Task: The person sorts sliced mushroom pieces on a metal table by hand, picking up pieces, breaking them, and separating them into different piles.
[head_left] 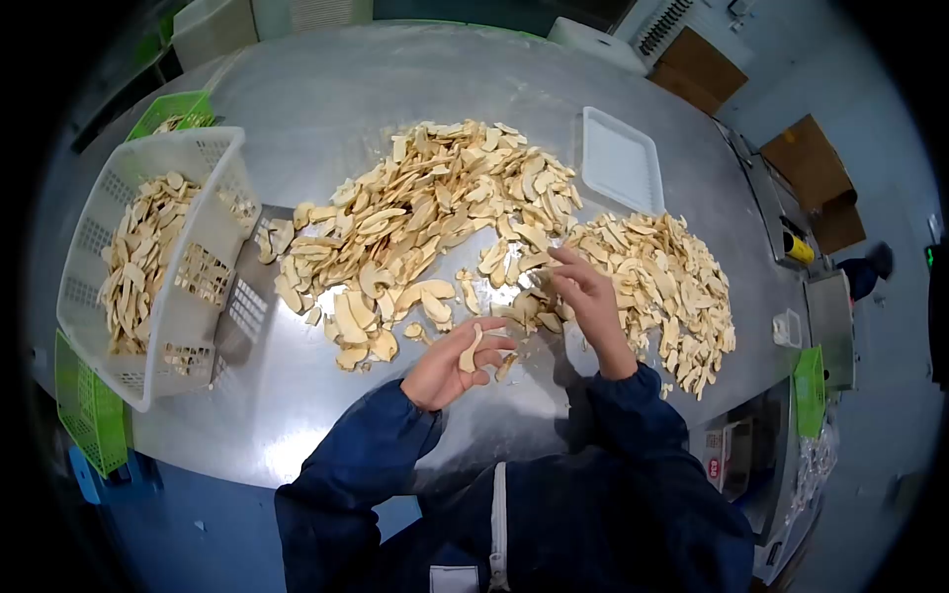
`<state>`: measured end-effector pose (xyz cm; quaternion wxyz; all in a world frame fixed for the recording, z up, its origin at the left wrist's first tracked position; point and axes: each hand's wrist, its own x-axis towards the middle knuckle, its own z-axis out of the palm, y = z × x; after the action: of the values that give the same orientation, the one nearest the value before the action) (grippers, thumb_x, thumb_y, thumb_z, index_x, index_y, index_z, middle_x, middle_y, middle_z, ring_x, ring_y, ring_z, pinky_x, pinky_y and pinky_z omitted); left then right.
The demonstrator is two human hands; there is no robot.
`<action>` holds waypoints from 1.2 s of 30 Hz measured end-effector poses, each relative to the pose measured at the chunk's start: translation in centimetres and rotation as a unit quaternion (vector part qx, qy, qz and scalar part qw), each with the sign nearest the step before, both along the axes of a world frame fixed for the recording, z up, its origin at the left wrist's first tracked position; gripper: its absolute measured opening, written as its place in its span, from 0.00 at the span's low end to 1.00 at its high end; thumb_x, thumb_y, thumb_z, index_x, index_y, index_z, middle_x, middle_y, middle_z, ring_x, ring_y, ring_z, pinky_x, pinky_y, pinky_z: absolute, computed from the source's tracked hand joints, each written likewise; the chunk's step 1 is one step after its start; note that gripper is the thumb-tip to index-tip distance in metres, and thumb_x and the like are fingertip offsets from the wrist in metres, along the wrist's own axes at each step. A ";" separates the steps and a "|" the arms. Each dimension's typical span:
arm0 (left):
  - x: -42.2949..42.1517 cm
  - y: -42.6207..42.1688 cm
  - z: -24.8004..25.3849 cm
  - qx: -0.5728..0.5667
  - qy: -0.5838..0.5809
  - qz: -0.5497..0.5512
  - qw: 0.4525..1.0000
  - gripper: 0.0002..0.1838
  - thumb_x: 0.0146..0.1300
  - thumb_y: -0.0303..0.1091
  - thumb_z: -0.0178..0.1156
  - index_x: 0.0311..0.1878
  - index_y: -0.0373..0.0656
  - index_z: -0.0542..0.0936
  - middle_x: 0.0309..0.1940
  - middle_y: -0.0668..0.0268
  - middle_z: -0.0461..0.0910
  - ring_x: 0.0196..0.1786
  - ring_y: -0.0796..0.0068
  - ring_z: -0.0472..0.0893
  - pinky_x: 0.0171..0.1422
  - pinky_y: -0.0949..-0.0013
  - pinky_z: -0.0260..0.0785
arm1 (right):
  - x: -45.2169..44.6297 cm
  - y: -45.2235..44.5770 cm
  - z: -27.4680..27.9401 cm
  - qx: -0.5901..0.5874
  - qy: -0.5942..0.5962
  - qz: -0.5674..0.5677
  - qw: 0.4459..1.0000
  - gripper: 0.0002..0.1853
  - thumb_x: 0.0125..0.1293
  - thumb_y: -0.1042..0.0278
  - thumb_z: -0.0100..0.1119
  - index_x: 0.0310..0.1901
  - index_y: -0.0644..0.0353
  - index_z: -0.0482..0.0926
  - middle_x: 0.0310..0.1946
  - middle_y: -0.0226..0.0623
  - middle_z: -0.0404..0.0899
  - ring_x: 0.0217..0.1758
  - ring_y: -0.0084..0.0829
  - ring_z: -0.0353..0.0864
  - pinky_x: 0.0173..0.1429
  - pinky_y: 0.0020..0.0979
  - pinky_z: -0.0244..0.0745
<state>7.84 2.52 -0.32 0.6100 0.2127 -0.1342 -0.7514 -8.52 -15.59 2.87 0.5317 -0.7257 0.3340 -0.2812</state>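
Observation:
Pale dried slices lie in a large heap (435,198) on the metal table (306,89), with a second heap (672,296) to the right. My left hand (457,364), palm up near the front, holds one curved slice (472,349) across its fingers. Over the gap between the heaps is my right hand (590,296), its fingers apart above some loose slices (534,304); nothing shows between them. Larger slices (356,321) lie to the left of my left hand.
A white perforated basket (198,247) of slices stands at the left, by green baskets (91,405). A white tray (621,160) sits behind the right heap. Cardboard (813,178) and a partly visible person (862,275) are at the far right.

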 end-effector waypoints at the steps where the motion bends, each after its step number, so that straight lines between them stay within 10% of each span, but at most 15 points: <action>1: 0.0 -0.1 0.0 -0.007 0.028 -0.012 0.999 0.24 0.71 0.42 0.39 0.66 0.40 0.59 0.53 0.59 0.72 0.47 0.71 0.76 0.41 0.74 0.70 | 0.2 1.1 0.8 -0.053 -0.001 0.052 0.997 0.08 0.57 0.72 0.57 0.37 0.63 0.82 0.57 0.41 0.72 0.61 0.38 0.69 0.62 0.34 0.62; 7: -0.3 0.0 -0.4 -0.018 0.081 0.031 0.996 0.24 0.73 0.42 0.35 0.69 0.45 0.52 0.63 0.57 0.64 0.63 0.63 0.68 0.62 0.61 0.66 | 0.8 5.4 2.3 -0.092 0.025 0.102 0.990 0.09 0.58 0.76 0.53 0.39 0.62 0.81 0.55 0.43 0.73 0.56 0.37 0.74 0.57 0.31 0.69; 12: 0.0 -0.3 -0.7 -0.027 0.100 0.104 0.989 0.30 0.63 0.19 0.39 0.69 0.42 0.50 0.64 0.50 0.60 0.68 0.62 0.62 0.68 0.59 0.59 | 0.5 8.4 1.4 -0.040 0.104 0.029 0.993 0.07 0.59 0.72 0.57 0.36 0.64 0.80 0.26 0.38 0.79 0.25 0.28 0.77 0.32 0.26 0.70; 15: 0.3 -0.4 -1.1 -0.045 0.072 0.107 0.991 0.29 0.64 0.20 0.41 0.69 0.41 0.51 0.64 0.49 0.60 0.68 0.62 0.63 0.68 0.61 0.60 | 0.3 9.0 0.3 -0.117 0.122 0.070 0.983 0.07 0.58 0.71 0.58 0.34 0.65 0.79 0.26 0.39 0.79 0.26 0.31 0.78 0.32 0.26 0.71; 16: 0.1 -0.3 -0.1 -0.001 0.066 0.118 0.991 0.26 0.66 0.23 0.43 0.67 0.41 0.55 0.59 0.50 0.66 0.54 0.71 0.75 0.51 0.73 0.71 | 0.0 8.5 0.5 -0.152 0.154 0.057 0.975 0.09 0.56 0.70 0.59 0.38 0.63 0.79 0.35 0.43 0.79 0.38 0.39 0.79 0.41 0.32 0.73; 20: 0.4 0.1 -0.8 0.036 0.034 0.072 0.996 0.16 0.68 0.29 0.46 0.58 0.41 0.64 0.37 0.64 0.74 0.21 0.87 0.60 0.19 0.84 0.50 | -1.8 5.0 -1.0 -0.394 0.251 -0.020 0.884 0.23 0.53 0.70 0.61 0.53 0.61 0.72 0.58 0.50 0.67 0.64 0.52 0.60 0.65 0.44 0.58; 31: -0.2 0.2 -1.0 0.062 0.029 0.109 0.992 0.14 0.67 0.32 0.45 0.54 0.42 0.67 0.33 0.64 0.74 0.19 0.85 0.61 0.20 0.82 0.49 | -3.6 -0.2 -2.0 -0.458 0.352 -0.108 0.809 0.17 0.55 0.57 0.59 0.34 0.67 0.78 0.52 0.53 0.71 0.62 0.53 0.62 0.66 0.50 0.52; 35: 0.0 0.0 -1.0 0.103 0.035 0.120 0.987 0.11 0.67 0.34 0.45 0.50 0.42 0.68 0.32 0.62 0.74 0.19 0.83 0.62 0.21 0.82 0.52 | -5.4 -4.3 -1.4 -0.207 0.343 -0.186 0.897 0.13 0.55 0.63 0.59 0.34 0.66 0.78 0.49 0.52 0.73 0.57 0.52 0.67 0.64 0.46 0.57; 36: 0.1 0.1 -1.3 0.101 0.035 0.115 0.988 0.11 0.67 0.35 0.45 0.49 0.43 0.69 0.32 0.62 0.74 0.19 0.83 0.63 0.22 0.82 0.52 | -5.8 -3.8 -1.1 -0.426 0.263 -0.214 0.839 0.15 0.54 0.65 0.60 0.39 0.67 0.76 0.51 0.53 0.72 0.58 0.52 0.67 0.62 0.44 0.60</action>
<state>7.95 2.61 -1.63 0.6720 0.2610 -0.0109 -0.6930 -14.36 -19.37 1.80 -0.0108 -0.8378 0.4553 -0.3010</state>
